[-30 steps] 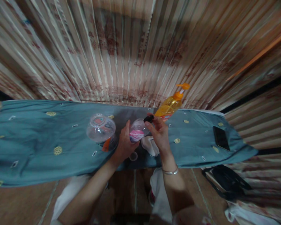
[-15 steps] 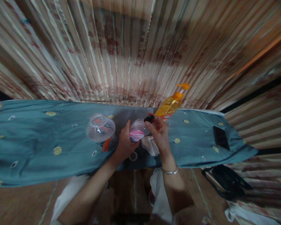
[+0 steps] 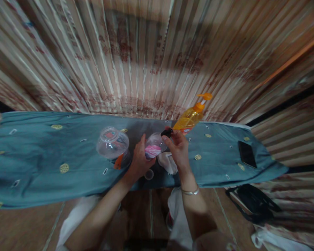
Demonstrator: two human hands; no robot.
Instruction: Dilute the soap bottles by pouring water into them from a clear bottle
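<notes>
My left hand (image 3: 142, 157) is wrapped round a clear plastic bottle (image 3: 154, 146) with a pink label, which tilts toward the right. At its mouth, my right hand (image 3: 178, 144) pinches a small black cap or nozzle (image 3: 166, 132). Whether that black piece is seated on the neck, I cannot tell. Below the bottle lies a crumpled white cloth (image 3: 168, 163), and a small round clear lid or cup (image 3: 149, 174) is by my left wrist.
A clear rounded jar (image 3: 113, 143) with an orange label stands left. Behind my right hand is an orange pump bottle (image 3: 189, 118). A dark phone (image 3: 247, 153) lies at the right of the blue-green tablecloth (image 3: 83, 157). A black bag (image 3: 253, 202) is beyond the table's right front edge.
</notes>
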